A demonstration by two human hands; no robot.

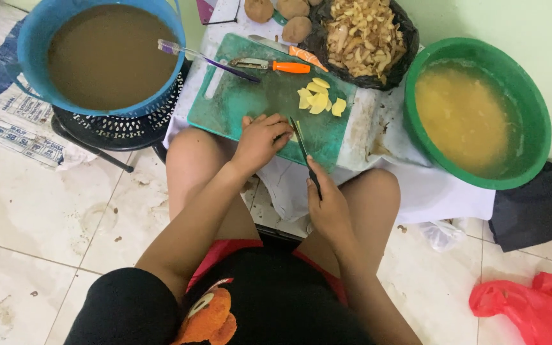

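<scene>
Yellow potato piece (294,132) lies at mid-frame on the green cutting board (237,102), pinned under the curled fingers of the left hand (260,140). Just right of it, the right hand (328,207) grips a dark-handled knife (306,155), blade on the piece. Cut slices (319,101) lie above; a green basin (519,96) sits at right, a blue basin (36,45) at upper left.

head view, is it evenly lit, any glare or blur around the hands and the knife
Head view: soft, even light, only faint shadows beneath the blue basin; no strong glare on the green cutting board; the left hand, right hand and knife are slightly soft; edges bend mildly from the wide lens.
</scene>
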